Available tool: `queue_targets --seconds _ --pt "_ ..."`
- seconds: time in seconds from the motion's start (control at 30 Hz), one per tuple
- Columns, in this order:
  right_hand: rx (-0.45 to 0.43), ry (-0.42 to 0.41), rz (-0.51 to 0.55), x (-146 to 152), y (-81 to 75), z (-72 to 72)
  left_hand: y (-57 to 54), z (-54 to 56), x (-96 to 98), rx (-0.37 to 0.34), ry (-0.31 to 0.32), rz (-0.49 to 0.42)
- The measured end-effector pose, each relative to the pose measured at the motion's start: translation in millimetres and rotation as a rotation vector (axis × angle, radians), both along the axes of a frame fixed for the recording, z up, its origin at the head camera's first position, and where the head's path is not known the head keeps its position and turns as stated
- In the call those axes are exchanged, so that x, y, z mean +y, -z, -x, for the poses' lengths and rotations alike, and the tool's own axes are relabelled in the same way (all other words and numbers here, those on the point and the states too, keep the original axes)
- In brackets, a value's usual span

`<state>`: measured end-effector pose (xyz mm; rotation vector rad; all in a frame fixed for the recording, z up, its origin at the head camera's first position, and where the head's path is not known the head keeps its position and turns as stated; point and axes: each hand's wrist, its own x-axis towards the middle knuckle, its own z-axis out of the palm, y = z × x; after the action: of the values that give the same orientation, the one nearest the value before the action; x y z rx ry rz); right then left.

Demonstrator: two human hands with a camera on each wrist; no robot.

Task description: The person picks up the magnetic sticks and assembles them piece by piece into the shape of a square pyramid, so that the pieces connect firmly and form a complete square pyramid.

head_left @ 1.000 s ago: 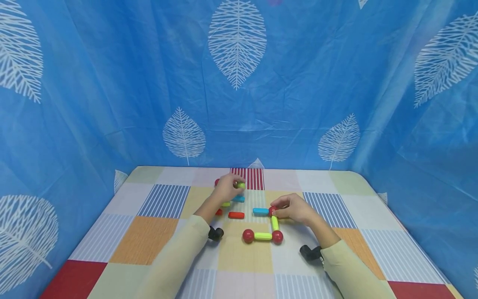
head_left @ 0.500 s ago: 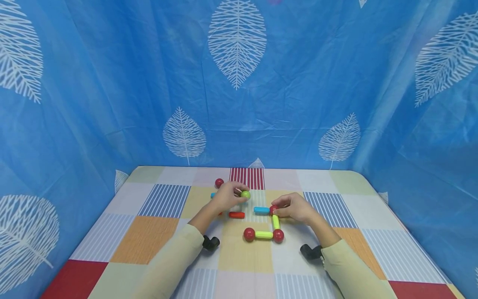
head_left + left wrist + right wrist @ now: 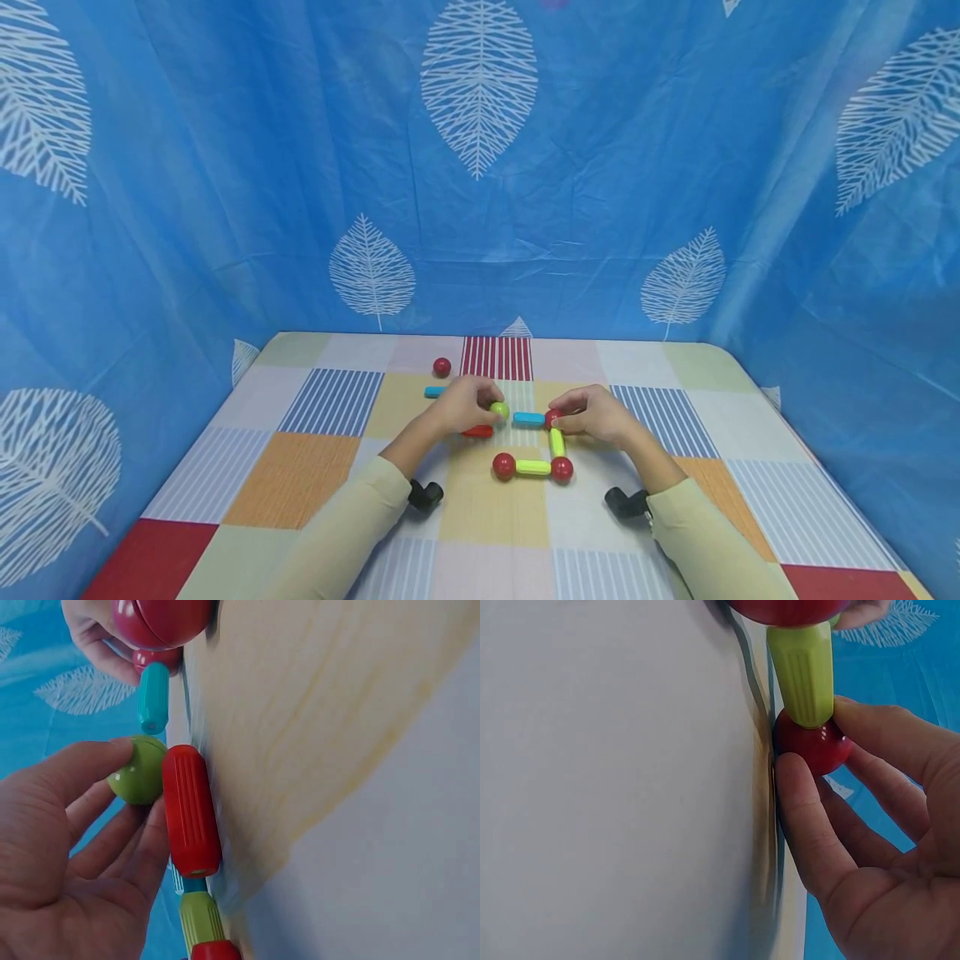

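My left hand pinches a green ball between thumb and fingers, close to the free end of a blue rod. With my right hand I grip a red ball at the corner of a joined chain. From that ball the blue rod points left, and a yellow-green rod runs toward me to a second red ball. Another yellow-green rod joins this to a third red ball on the left.
A loose red rod lies beside my left hand, partly hidden in the head view. Farther back are a red ball and a blue rod. A yellow-green rod shows low in the left wrist view. Patchwork cloth covers the table.
My left hand has brought the green ball toward me and slightly right, from the back pieces to near the blue rod's end. My right hand stays on the red ball.
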<state>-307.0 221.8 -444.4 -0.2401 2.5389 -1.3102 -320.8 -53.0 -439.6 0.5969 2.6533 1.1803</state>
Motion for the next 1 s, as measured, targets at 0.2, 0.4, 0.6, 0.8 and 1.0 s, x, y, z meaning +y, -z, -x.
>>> queue_targets --seconds 0.2,0.4,0.6,0.8,1.0 --pt "-0.019 0.013 0.011 0.2 0.3 0.1 3.5 1.5 4.3 -0.002 0.02 0.01" --pt "-0.021 0.006 0.012 -0.3 -0.6 -0.2 5.1 1.4 7.2 -0.02 0.02 0.012" --pt "0.006 -0.007 -0.013 -0.5 -1.6 -0.1 2.6 -1.8 2.6 -0.033 0.015 0.024" --pt "0.004 -0.005 -0.019 -0.6 -1.5 -0.8 -6.2 -9.1 -6.9 -0.019 0.004 0.083" --pt "0.0 -0.006 -0.01 -0.8 -1.9 -1.4 -8.9 -15.0 -13.8 0.021 0.043 0.191"
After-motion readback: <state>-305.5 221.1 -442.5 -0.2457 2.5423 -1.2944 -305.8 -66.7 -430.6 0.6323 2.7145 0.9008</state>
